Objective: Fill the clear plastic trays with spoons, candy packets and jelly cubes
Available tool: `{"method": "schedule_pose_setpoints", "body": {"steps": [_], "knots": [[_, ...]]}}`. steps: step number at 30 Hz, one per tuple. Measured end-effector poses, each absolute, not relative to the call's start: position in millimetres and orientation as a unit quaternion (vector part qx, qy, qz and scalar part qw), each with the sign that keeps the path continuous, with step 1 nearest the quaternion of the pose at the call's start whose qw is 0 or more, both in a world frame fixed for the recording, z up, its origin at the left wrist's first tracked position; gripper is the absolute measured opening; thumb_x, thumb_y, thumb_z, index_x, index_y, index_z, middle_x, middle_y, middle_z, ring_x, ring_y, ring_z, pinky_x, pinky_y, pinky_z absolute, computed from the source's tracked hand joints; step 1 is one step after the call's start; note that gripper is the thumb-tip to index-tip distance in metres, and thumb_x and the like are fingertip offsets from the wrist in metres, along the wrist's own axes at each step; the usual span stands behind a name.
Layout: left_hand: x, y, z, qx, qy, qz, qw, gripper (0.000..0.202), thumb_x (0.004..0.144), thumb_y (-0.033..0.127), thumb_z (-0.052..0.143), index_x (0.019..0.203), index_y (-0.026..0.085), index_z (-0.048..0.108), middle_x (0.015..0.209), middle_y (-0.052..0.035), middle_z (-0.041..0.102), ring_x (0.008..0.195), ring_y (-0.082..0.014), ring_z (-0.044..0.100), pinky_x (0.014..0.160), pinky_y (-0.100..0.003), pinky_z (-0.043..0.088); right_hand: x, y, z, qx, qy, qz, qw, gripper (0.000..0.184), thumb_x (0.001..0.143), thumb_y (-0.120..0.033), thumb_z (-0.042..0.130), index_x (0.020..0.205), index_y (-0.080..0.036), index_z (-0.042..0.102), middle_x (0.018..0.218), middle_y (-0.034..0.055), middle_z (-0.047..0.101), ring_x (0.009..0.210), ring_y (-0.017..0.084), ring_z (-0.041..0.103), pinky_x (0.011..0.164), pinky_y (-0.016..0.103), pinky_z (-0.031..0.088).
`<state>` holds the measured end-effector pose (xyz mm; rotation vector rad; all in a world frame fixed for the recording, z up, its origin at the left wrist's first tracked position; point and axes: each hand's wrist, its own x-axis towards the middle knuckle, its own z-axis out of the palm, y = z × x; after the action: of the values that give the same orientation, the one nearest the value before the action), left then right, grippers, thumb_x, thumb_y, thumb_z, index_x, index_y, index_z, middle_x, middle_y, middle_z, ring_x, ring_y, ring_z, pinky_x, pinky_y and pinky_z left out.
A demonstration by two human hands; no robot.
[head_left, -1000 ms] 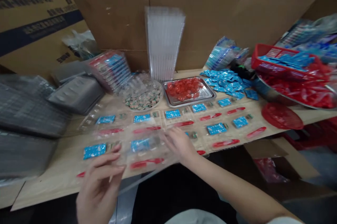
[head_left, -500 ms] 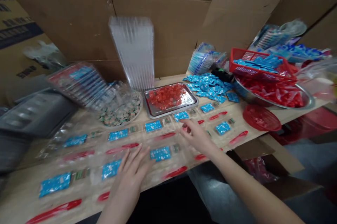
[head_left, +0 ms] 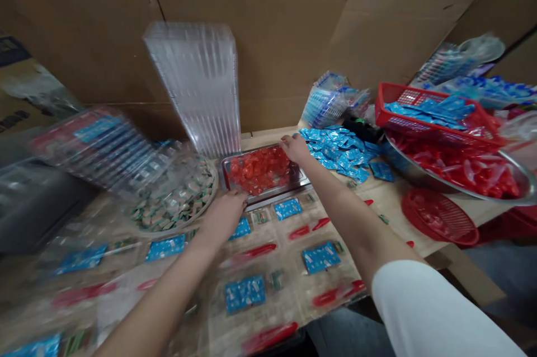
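A shiny metal tray point(head_left: 272, 199) holds a heap of small red plastic pieces point(head_left: 262, 171). My left hand point(head_left: 229, 208) is at the tray's near left side, fingers bent together by the red pieces. Over the tray's far right side, my right hand point(head_left: 295, 148) has curled fingers. What either hand grips is hidden. Below my arms, rows of clear plastic packs cover the table, with blue printed packets point(head_left: 245, 293), long red plastic pieces point(head_left: 271, 338) and small green-and-tan pieces point(head_left: 260, 216) in them.
Left of the tray is a round dish point(head_left: 174, 192) of small green-and-tan pieces. Stacked clear trays point(head_left: 201, 88) lean on cardboard. Loose blue packets point(head_left: 344, 150) lie right, near a red basket point(head_left: 436, 116) over a metal bowl point(head_left: 520, 175) of red pieces. A round red sieve point(head_left: 440, 217) sits at the edge.
Both hands have moved forward from above the rows of packs to the metal tray. The view has shifted, and the right sleeve now shows.
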<state>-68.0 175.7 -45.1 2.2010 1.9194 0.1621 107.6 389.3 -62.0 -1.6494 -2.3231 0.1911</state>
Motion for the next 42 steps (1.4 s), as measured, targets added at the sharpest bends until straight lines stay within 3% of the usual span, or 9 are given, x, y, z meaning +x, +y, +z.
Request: {"method": "schedule_pose_setpoints", "body": {"steps": [3,9,14,20,26,28,31,36,42], "knots": [[-68.9,182.3,-52.2,0.755,0.642,0.045,0.126,0.025,0.086,0.014,0.044,0.083,0.018,0.068,0.087,-0.0082,0.069,0.086,-0.0199,0.065,0.077,-0.029,0.047,91.4,399.6,-72.2,-0.56,-0.818,0.068,0.11,0.036,0.09,-0.04,0.041,0.108,-0.017,0.063,0.104,0.0138,0.061,0.111,0.027,0.047,0.094,0.036,0.033],[-67.7,191.0,-60.5,0.76,0.63,0.057,0.151,0.028,0.084,0.012,0.045,0.095,0.023,0.069,0.094,-0.0069,0.07,0.088,-0.0194,0.065,0.078,-0.028,0.047,82.3,370.5,-78.2,-0.572,-0.814,0.054,0.086,0.044,0.09,-0.04,0.041,0.118,-0.01,0.054,0.113,0.0199,0.056,0.109,0.03,0.049,0.092,0.04,0.035],[-72.4,193.6,-58.8,0.765,0.62,0.074,0.157,0.033,0.083,0.008,0.042,0.097,0.021,0.069,0.099,-0.0075,0.069,0.092,-0.0187,0.064,0.083,-0.029,0.047,108.3,328.0,-52.1,-0.513,-0.853,0.029,0.086,0.035,0.091,-0.033,0.042,0.116,-0.014,0.055,0.115,0.0151,0.056,0.11,0.024,0.049,0.096,0.033,0.033],[-51.2,90.4,-36.2,0.709,0.676,0.192,0.055,0.036,0.085,0.013,0.043,0.118,0.02,0.057,0.129,-0.0087,0.053,0.119,-0.0222,0.05,0.1,-0.038,0.041,107.7,281.1,-46.1,-0.422,-0.906,-0.004,-0.026,0.026,0.083,-0.017,0.051,0.107,-0.012,0.057,0.105,0.0151,0.061,0.096,0.024,0.056,0.082,0.031,0.042],[-8.3,-17.7,-53.6,0.728,0.665,0.161,0.047,0.044,0.086,0.033,0.05,0.128,0.02,0.049,0.136,-0.0105,0.048,0.128,-0.0298,0.04,0.102,-0.052,0.036,94.2,275.9,-61.3,-0.509,-0.86,0.001,-0.031,0.033,0.082,0.0,0.034,0.098,-0.002,0.063,0.108,0.0254,0.058,0.097,0.028,0.058,0.079,0.035,0.043],[-3.9,-23.5,-61.6,0.723,0.673,0.152,0.048,0.047,0.086,0.036,0.05,0.13,0.02,0.047,0.137,-0.0106,0.047,0.129,-0.0306,0.039,0.104,-0.054,0.032,98.3,277.2,-57.7,-0.523,-0.852,0.009,-0.022,0.032,0.082,0.0,0.035,0.096,-0.002,0.064,0.106,0.025,0.06,0.094,0.027,0.059,0.077,0.034,0.044],[-4.7,-19.2,-65.8,0.722,0.673,0.152,0.053,0.046,0.088,0.036,0.048,0.131,0.021,0.046,0.136,-0.0096,0.049,0.129,-0.0297,0.039,0.106,-0.055,0.028,112.1,262.4,-46.5,-0.512,-0.858,0.042,0.023,0.025,0.085,-0.009,0.042,0.097,-0.009,0.063,0.102,0.0163,0.064,0.09,0.022,0.061,0.075,0.03,0.045],[-7.8,-13.9,-63.7,0.724,0.67,0.148,0.068,0.045,0.088,0.037,0.047,0.131,0.022,0.046,0.135,-0.0098,0.05,0.127,-0.0295,0.041,0.106,-0.057,0.024,140.2,175.5,-46.4,-0.399,-0.814,0.356,0.226,0.015,0.085,-0.03,0.053,0.082,-0.018,0.061,0.08,0.0035,0.067,0.073,0.015,0.062,0.066,0.026,0.047],[-8.7,-13.2,-63.9,0.729,0.665,0.14,0.079,0.046,0.088,0.036,0.047,0.132,0.023,0.045,0.135,-0.0086,0.05,0.126,-0.0288,0.041,0.106,-0.055,0.024,158.1,113.3,-67.2,-0.283,-0.879,0.317,0.218,0.003,0.082,-0.022,0.06,0.08,-0.02,0.061,0.087,0.0028,0.066,0.086,0.016,0.059,0.082,0.033,0.043]]}}
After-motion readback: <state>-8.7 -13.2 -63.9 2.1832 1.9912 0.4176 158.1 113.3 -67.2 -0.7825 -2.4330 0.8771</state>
